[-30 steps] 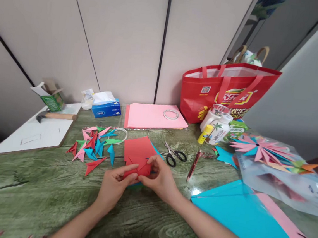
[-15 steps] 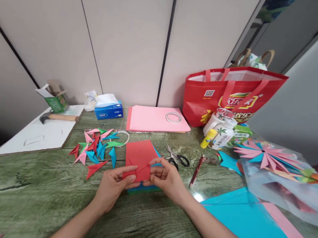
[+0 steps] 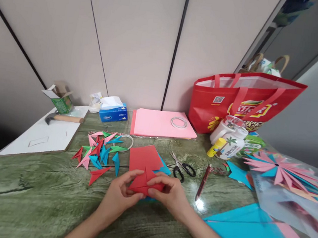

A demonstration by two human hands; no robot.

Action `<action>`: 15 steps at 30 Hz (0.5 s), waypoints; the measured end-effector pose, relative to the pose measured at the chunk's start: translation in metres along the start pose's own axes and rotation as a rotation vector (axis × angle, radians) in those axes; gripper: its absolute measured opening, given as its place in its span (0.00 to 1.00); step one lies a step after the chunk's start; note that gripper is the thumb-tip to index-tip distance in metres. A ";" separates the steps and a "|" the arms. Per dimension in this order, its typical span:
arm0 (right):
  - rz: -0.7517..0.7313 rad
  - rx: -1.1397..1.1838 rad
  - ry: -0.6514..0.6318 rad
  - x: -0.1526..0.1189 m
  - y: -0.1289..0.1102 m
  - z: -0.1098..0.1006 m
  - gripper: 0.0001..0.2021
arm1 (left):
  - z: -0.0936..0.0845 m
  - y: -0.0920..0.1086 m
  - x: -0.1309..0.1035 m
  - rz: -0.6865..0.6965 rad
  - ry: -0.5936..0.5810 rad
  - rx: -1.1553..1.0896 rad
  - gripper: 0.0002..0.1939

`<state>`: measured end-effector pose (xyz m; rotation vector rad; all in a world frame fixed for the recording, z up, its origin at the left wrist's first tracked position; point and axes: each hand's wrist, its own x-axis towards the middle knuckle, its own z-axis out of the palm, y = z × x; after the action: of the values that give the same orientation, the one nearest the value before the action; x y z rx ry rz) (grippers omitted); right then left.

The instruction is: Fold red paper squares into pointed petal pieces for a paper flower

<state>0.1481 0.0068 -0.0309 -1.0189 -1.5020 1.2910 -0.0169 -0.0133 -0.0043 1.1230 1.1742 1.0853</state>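
Observation:
Between my two hands is a small red folded paper (image 3: 142,182), its creases meeting near the middle and its lower part coming to slanted edges. My left hand (image 3: 122,192) pinches its left side, thumb at the lower edge. On the right side, my right hand (image 3: 165,192) grips it with thumb and fingers. Beneath and behind it lies a stack of red sheets (image 3: 144,156), with blue paper (image 3: 164,167) showing at the right. Black-handled scissors (image 3: 182,168) rest just beyond my right hand. Several folded paper pieces (image 3: 100,152) in red, pink, blue and green lie to the left.
A dark red pen (image 3: 203,182), a yellow glue stick (image 3: 216,147) and a white bottle (image 3: 233,144) stand or lie to the right. Large blue paper (image 3: 260,237) covers the near right. Behind are pink sheets (image 3: 158,123), a tissue box (image 3: 113,113) and a red bag (image 3: 207,106). A hammer (image 3: 65,118) lies left.
The red paper now shows slanted folded edges where it was more rectangular. Both hands have moved slightly down and closer around it. The view has shifted a little left.

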 end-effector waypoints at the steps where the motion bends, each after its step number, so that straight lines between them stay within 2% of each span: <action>1: 0.002 0.002 0.011 0.000 0.000 0.000 0.07 | 0.000 -0.001 0.000 -0.009 -0.004 -0.017 0.23; 9: -0.010 0.000 -0.021 -0.001 0.002 -0.001 0.08 | 0.004 -0.005 -0.002 -0.104 0.006 -0.147 0.24; 15: 0.045 0.078 -0.037 0.000 -0.002 -0.006 0.09 | -0.002 -0.007 -0.003 -0.148 -0.066 -0.237 0.26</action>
<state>0.1538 0.0085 -0.0285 -0.9880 -1.4527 1.3960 -0.0189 -0.0174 -0.0107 0.8680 1.0303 1.0348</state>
